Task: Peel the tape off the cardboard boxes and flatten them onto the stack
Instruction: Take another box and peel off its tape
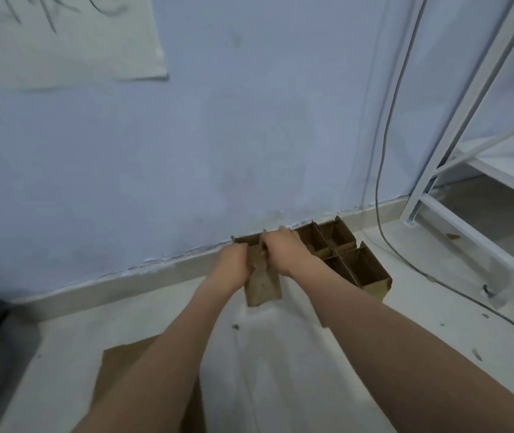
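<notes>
The small cardboard box (261, 284) is up off the floor by the wall, with the left hand (233, 266) and right hand (282, 251) both closed on its top. I cannot see any tape on it. Open boxes (347, 260) still wait just beside it, and only 1 flat cardboard sheet (118, 370) lies near, so I think most work is left.

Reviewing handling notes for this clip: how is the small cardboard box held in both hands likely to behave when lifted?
The cardboard box looks thin-walled and empty, so probably light. The left hand and right hand pinch its top edge, so it may flex or fold. It looks unlikely to slip or roll.
</notes>
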{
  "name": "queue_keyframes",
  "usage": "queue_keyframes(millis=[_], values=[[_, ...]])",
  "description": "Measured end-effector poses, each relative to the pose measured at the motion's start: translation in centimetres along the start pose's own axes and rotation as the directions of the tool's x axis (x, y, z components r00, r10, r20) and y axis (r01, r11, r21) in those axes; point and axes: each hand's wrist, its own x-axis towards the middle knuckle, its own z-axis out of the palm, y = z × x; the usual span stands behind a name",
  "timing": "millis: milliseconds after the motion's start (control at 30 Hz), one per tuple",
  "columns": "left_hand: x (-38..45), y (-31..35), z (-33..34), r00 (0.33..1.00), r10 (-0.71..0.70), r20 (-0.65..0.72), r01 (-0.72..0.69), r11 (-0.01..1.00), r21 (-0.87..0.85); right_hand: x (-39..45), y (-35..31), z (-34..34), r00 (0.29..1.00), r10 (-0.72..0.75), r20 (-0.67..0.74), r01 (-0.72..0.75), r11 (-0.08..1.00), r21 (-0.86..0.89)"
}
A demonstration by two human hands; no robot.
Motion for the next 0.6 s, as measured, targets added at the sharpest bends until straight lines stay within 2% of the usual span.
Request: queue_keyframes(millis=[100,167,300,400,500,600], values=[[-5.9,-0.1,-6.7,1.0,-0.024,-0.003,0.024,0.999,-0.028,-3.6,-4.2,-3.8,0.999,-0.03,0.01,0.027,0.965,0.259],[-10.3,0.0,-10.3,0.999,-0.053,-0.01,0.052,0.996,-0.069,-6.8,-7.0,-6.2,0.997,-0.077,-0.018,0.079,0.936,0.343],[-19.9,0.0,-15.7,0.991,-0.105,-0.089,0.092,0.986,-0.138,-14.3,-12.1,-9.3,0.977,-0.117,-0.179,0.191,0.85,0.491],[-26.7,-0.7,-18.0,0.967,-0.175,-0.184,0.13,0.964,-0.234,-20.6,-14.6,-10.6,0.986,-0.091,-0.139,0.158,0.779,0.607],[-32.3,-1.5,-18.8,0.919,-0.282,-0.277,0.142,0.89,-0.434,-26.2,-16.2,-10.6,0.995,-0.059,-0.078,0.097,0.693,0.714],[-35.4,-2.8,-17.8,0.881,-0.376,-0.286,0.127,0.771,-0.624,-28.8,-18.0,-8.6,0.996,-0.066,-0.059,0.088,0.731,0.677]])
